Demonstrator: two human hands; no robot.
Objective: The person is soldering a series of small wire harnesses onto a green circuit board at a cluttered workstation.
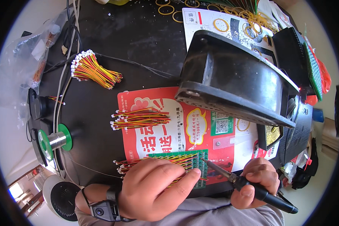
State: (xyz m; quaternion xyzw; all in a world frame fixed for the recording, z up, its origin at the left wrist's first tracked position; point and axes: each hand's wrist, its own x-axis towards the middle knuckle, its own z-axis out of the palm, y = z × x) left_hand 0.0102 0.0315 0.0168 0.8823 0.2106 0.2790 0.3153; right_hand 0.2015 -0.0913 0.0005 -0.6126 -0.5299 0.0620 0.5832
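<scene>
The left hand (154, 188) lies flat, fingers spread, pinning thin wires (154, 160) onto a green board (197, 160) near the surface's (139, 45) front edge. The right hand (254, 182) grips a soldering iron (248, 184), tip at the board. The wires look light and floppy, the board thin and stiff; best held at its edges.

Electronics workbench: soldering iron (252, 186), solder spool (54, 140), wire bundles (94, 69), fume fan (235, 83).

Green circuit board (195, 160): mostly covered by left hand (154, 188) and wire bundle (154, 162)
Soldering iron (252, 184): grip wrapped by right hand (254, 180)
Red leaflet (165, 132): right part under black fan housing (233, 86)
</scene>
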